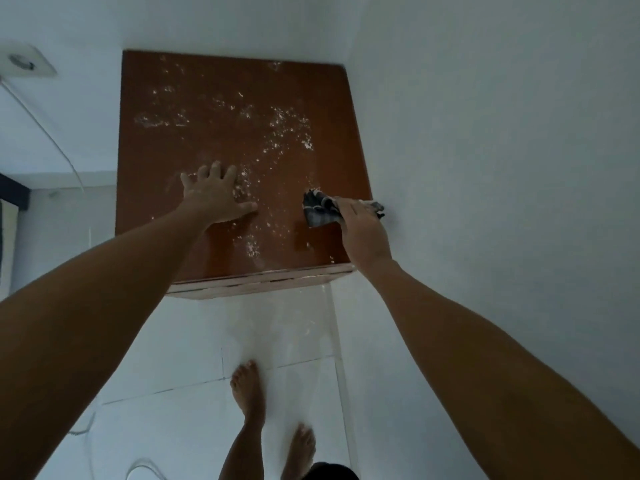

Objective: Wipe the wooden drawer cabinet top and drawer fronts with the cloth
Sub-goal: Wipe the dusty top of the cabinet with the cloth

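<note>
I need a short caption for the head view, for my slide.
Right hand wipes powder-speckled cabinet top with a dark cloth; left hand rests flat.

Dim, cool-toned wide-angle view, soft throughout with no hard shadows.

Even bluish light leaves the white walls (pixel 485 133) and floor tiles (pixel 173 358) grey. The cabinet top (pixel 207 140) carries a faint sheen near its front edge, and the tiles just below it show a pale reflection. Both forearms are dark and underexposed at the near corners. Straight edges bow outward from lens distortion. Fine detail is smeared; the cloth (pixel 320 211) and the far left wall fitting (pixel 27 65) look blurred.
</note>
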